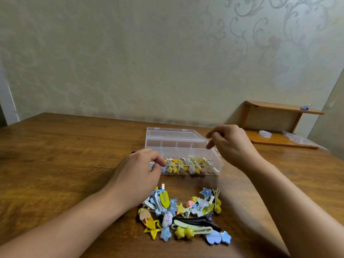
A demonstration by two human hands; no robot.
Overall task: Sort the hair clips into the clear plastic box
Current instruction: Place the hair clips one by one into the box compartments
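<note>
On the wooden surface (55, 155), a clear box (183, 155) stands open, its lid (173, 132) tipped back on the far side. Dividers split the box into compartments; the near row holds a jumble of yellow, green and pale clips (189, 164), while the far row looks bare. Nearer the person lies a loose pile of clips (184, 215): blue and yellow stars, a yellow snap clip, a long black one, a pale green one with two yellow stars, all overlapping.

At the box's left end, the left hand (138, 171) has its fingers curled and pinches a small glittery clip (151, 167), just beside the box's near left corner. Over the box's right end the right hand (229, 144) hovers with fingers loosely bent downward and nothing visible in them.

Far right, against the patterned wall, a small wooden shelf (275, 125) carries a blue binder clip (305, 107) on top, with a clear round item (265, 134) and a plastic bag (297, 139) beneath.
</note>
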